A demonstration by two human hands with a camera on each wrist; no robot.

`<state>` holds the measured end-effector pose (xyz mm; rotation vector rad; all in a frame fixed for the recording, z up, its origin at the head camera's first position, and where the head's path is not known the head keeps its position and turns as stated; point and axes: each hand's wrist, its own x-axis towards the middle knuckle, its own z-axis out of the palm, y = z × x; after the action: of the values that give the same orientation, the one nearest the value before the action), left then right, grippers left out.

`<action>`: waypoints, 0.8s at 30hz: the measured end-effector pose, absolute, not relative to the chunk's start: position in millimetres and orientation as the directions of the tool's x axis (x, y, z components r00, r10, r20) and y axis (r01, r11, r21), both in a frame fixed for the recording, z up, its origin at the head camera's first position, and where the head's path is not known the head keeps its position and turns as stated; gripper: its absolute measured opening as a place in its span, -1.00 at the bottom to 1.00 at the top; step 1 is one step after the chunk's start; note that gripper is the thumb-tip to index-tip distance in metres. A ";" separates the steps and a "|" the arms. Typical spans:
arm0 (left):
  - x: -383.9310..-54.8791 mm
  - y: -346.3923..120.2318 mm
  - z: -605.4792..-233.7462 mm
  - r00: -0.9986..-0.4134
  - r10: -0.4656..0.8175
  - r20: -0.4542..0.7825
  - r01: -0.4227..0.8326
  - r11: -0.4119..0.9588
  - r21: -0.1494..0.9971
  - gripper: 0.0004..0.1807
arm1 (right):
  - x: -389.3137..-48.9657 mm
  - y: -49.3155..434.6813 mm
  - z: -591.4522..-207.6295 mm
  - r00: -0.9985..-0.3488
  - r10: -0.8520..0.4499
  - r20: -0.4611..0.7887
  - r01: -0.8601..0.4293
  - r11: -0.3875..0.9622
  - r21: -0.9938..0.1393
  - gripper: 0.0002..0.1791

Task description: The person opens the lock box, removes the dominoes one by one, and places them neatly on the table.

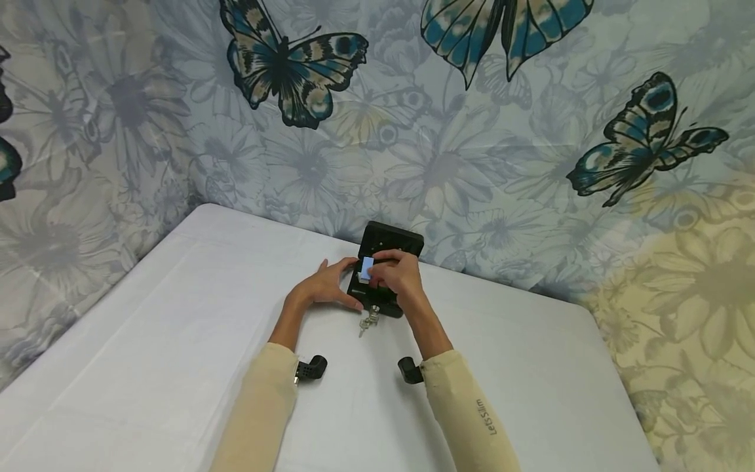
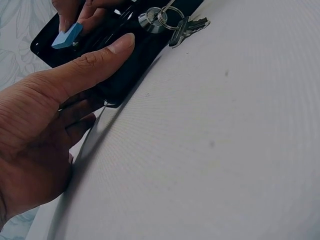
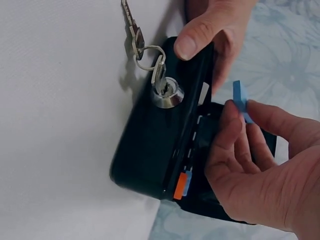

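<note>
Held: one blue tag (image 3: 240,97), pinched between thumb and fingers of the right hand (image 1: 398,276); narrow hold, tag raised above the inside of the box, clear of its inner edge. Second hold: left hand (image 1: 323,283) around the left end of the black box (image 3: 147,145), thumb on the near side, fingers along the far side.

Box: far part of the table, near the wall; lid (image 1: 392,237) swung back on the far side.

Fitted to box: one round lock (image 3: 167,98) on the near side, key inserted; a ring with a second key (image 3: 137,42) hanging from it toward the near side.

At the box's slotted edge, right end: one orange tag (image 3: 180,186), with another blue piece (image 3: 188,183) just beside it. Left end: one pale piece, kind unclear.

Condition, by judgement: box opened, handling of the pieces partly along; pinched tag not set down, lid not closed.

Obstructions: right hand covers much of the interior, so its full contents cannot be told; left thumb overlies the left end.

Surroundings: white-covered table (image 1: 177,328); butterfly-and-flower wall covering (image 1: 442,170) beyond; two black wrist cameras (image 1: 312,368) by the beige sleeves (image 1: 259,406).
</note>
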<state>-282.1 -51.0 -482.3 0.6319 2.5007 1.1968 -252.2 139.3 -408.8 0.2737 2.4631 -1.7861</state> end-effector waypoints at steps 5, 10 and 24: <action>-281.7 -50.1 -479.6 -0.861 0.502 -0.083 0.248 0.556 0.794 0.24 | -250.5 142.1 -408.7 -0.983 0.083 -0.162 0.179 0.296 -0.938 -0.71; -282.6 -49.5 -481.0 -0.857 0.510 -0.076 0.259 0.554 0.791 0.24 | -248.5 146.0 -407.9 -0.987 0.077 -0.140 0.157 0.289 -0.944 -0.72; -278.7 -50.9 -478.8 -0.863 0.495 -0.101 0.228 0.561 0.796 0.25 | -248.3 148.7 -412.8 -0.986 0.086 -0.145 0.165 0.312 -0.936 -0.72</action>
<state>-278.7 -50.9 -478.8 0.5947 2.4849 1.2008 -248.3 148.7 -412.8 0.2379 2.4893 -1.7877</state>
